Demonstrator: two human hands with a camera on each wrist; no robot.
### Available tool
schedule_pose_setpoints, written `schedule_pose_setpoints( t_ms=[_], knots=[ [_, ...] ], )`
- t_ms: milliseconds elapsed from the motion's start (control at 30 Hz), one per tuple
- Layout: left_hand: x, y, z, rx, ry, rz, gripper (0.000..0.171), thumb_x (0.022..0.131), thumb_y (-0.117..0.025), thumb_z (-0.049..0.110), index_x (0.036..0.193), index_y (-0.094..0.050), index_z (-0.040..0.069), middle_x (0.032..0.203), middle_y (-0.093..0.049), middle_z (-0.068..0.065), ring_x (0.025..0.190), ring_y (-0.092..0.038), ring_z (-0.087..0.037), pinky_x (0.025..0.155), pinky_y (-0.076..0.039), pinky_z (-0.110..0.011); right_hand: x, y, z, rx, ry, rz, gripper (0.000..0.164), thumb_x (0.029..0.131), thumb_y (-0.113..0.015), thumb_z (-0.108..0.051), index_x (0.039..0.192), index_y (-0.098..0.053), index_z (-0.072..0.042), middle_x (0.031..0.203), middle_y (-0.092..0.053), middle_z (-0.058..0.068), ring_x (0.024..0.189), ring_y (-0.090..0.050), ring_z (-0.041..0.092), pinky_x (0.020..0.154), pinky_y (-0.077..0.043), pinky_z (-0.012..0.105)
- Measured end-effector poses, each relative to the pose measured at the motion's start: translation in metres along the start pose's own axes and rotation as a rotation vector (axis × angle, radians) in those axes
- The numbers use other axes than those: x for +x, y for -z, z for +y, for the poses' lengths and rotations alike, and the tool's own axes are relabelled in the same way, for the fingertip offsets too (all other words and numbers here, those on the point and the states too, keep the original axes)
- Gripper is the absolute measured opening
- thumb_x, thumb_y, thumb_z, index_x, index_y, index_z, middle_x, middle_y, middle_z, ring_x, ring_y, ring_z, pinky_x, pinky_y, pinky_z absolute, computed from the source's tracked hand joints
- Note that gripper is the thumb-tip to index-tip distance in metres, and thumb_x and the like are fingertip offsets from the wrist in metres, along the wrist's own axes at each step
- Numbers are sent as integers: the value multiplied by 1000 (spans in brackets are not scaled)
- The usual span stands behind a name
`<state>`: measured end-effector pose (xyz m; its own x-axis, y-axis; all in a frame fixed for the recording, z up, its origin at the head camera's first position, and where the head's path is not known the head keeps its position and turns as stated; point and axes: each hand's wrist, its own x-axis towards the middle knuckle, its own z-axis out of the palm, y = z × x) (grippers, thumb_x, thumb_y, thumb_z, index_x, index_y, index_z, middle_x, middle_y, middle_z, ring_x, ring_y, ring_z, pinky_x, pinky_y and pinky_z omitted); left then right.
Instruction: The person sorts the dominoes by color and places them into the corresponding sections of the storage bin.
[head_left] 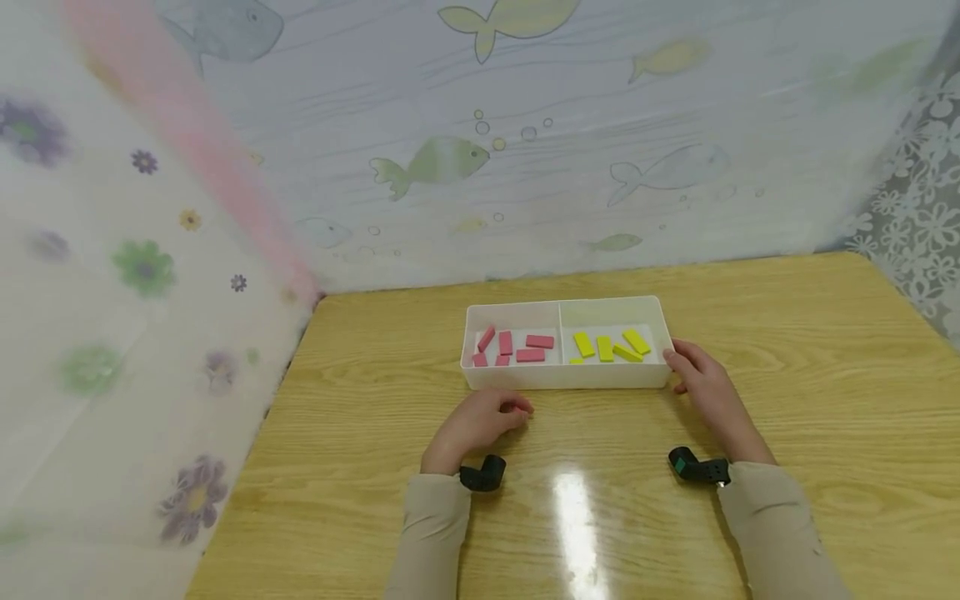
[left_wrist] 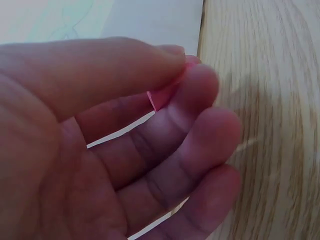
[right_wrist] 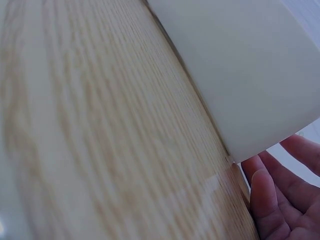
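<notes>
A white two-compartment box (head_left: 566, 377) stands on the table. Several pink blocks (head_left: 530, 355) lie in its left compartment, several yellow blocks (head_left: 605, 348) in its right one. Just in front of the box's left half, low over the table, my left hand (head_left: 480, 419) pinches a small pink block (left_wrist: 165, 95) between thumb and index finger; the fingers cover most of it. My right hand (head_left: 705, 387) holds the box at its right front corner. Its thumb is at the rim, and the other fingers lie along the outer end wall, partly hidden by the box in the right wrist view.
The wooden table (head_left: 360, 400) reaches back to a wall covering with fish drawings (head_left: 442, 162). A flowered covering (head_left: 142, 267) borders the left side. Each wrist wears a black camera mount, the left one (head_left: 483, 473) and the right one (head_left: 697, 467) both over the table.
</notes>
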<state>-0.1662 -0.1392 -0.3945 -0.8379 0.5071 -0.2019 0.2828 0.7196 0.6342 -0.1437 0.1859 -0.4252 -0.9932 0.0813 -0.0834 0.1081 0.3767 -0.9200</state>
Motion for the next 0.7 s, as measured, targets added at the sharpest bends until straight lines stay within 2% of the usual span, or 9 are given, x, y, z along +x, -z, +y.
schedule_pose_setpoints(
  t_ms=[233,400,533,700],
  knots=[
    [-1,-1,1,-189,47,-43,17,91,-53,22,97,-65,12,79,-63,4,69,-61,-11,68,-48,-22,-1,0,-1,-6,7,-2,66,91,-34,-52,139,-29,-8,122,-42,22,84,-48,30,72,-37,35],
    [0,-1,2,-219,19,-47,16,91,-52,18,98,-64,9,82,-63,0,71,-61,-13,67,-49,-24,0,0,-1,-8,-3,-11,67,91,-33,-53,140,-27,-8,127,-40,20,86,-47,30,74,-36,36],
    [0,-1,2,-217,-8,-45,15,92,-50,15,97,-63,9,83,-62,-2,73,-59,-14,67,-49,-24,0,1,0,-1,-16,-23,69,91,-32,-54,141,-25,-8,132,-36,18,88,-47,30,76,-35,37],
    [0,1,1,-121,-31,-9,14,92,-48,15,94,-62,13,80,-61,1,72,-54,-10,68,-44,-24,1,0,0,-1,-20,-24,69,90,-32,-55,141,-25,-8,129,-38,19,87,-47,30,76,-35,37]
  ],
)
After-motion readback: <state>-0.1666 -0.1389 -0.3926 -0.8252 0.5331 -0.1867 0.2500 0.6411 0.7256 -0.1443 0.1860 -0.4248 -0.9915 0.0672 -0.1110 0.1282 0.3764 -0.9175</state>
